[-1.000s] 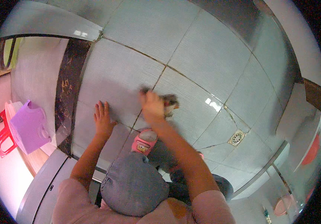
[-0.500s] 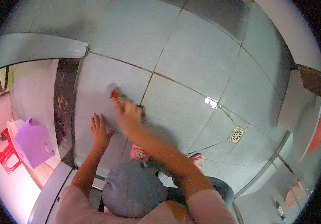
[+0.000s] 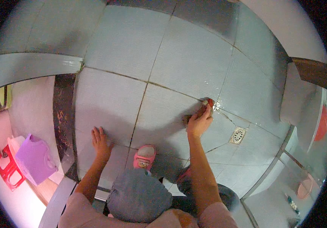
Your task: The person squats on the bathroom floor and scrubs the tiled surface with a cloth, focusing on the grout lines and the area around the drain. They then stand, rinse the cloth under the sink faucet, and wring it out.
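My right hand [image 3: 200, 123] is closed around what looks like a brown scrub brush [image 3: 187, 120] with a red end, pressed against the pale floor tiles [image 3: 114, 95]. Fingers hide most of the brush. It lies beside a tile joint, close to a wet, shiny patch [image 3: 216, 106]. My left hand [image 3: 102, 142] holds nothing. Its fingers are spread flat on the floor at the left, near the dark threshold strip [image 3: 63, 117].
A square floor drain [image 3: 238, 135] is right of my right hand, with cracked tile beside it. Below me is a pink slipper [image 3: 144, 155] on a foot. At the left stand a purple bin [image 3: 36, 159] and a red plastic stool [image 3: 9, 171].
My right hand has swept the brush from the left tile across to the right, near the wet patch. My left hand stays flat on the floor. The view has shifted slightly.
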Available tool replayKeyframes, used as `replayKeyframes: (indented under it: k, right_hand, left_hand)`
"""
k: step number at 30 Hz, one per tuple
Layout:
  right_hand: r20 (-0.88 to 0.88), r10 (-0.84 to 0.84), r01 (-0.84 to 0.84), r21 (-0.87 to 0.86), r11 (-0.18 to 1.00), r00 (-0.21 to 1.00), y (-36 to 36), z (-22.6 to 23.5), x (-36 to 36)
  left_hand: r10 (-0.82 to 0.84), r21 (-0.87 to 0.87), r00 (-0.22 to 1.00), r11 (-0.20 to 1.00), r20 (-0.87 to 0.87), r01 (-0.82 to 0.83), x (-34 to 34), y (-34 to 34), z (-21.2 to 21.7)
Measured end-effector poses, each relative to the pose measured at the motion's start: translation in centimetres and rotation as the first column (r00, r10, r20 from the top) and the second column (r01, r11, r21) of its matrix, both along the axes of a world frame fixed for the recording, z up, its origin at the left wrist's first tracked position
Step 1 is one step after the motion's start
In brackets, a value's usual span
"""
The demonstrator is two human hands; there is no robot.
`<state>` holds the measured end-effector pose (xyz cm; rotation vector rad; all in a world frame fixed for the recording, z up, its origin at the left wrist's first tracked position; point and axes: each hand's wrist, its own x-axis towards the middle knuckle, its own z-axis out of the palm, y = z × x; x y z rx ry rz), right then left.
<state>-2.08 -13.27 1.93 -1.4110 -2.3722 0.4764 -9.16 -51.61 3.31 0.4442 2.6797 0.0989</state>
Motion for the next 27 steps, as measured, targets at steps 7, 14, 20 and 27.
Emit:
replayKeyframes:
  k: [7,14,20,27]
  right_hand:
    - [0.047,0.446,-0.442,-0.081,0.894,0.894,-9.3,0.7,-16.6]
    - [0.243,0.510,-0.509,-0.072,0.858,0.825,-6.1,-0.5,-19.1]
    - [0.294,0.110,-0.091,-0.077,0.993,0.949,7.9,-1.3,-11.0]
    - [0.187,-0.205,0.208,0.003,0.978,0.961,13.2,-0.5,7.1]
  left_hand:
    - [0.033,-0.087,0.985,0.996,0.172,-0.018,-0.5,1.6,0.2]
    - [0.090,-0.111,0.983,0.991,0.162,-0.072,-0.1,0.9,0.5]
    - [-0.036,0.024,0.995,0.999,0.090,0.034,0.2,0.0,0.1]
    - [-0.132,0.070,0.990,0.989,0.055,0.128,-0.3,-2.2,-1.4]
